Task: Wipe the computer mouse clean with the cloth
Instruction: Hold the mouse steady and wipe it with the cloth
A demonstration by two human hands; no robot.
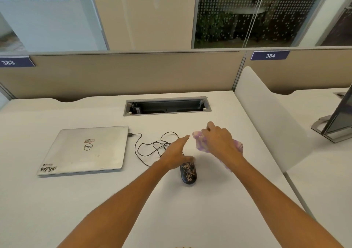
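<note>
A black computer mouse [188,173] with a pale floral pattern lies on the white desk [133,209], near the middle. My left hand [176,153] rests over its far end, index finger stretched forward and the other fingers curled against the mouse; whether it grips the mouse I cannot tell. My right hand [219,142] is to the right and a little farther back, closed on a bunched purple and white cloth [199,143], which sticks out on both sides of the fist. The cloth is apart from the mouse.
A closed silver laptop [85,149] lies at the left, with the mouse's black cable [150,147] looped between it and the mouse. An open cable tray [166,106] sits in the desk behind. A white divider panel [266,114] stands at the right.
</note>
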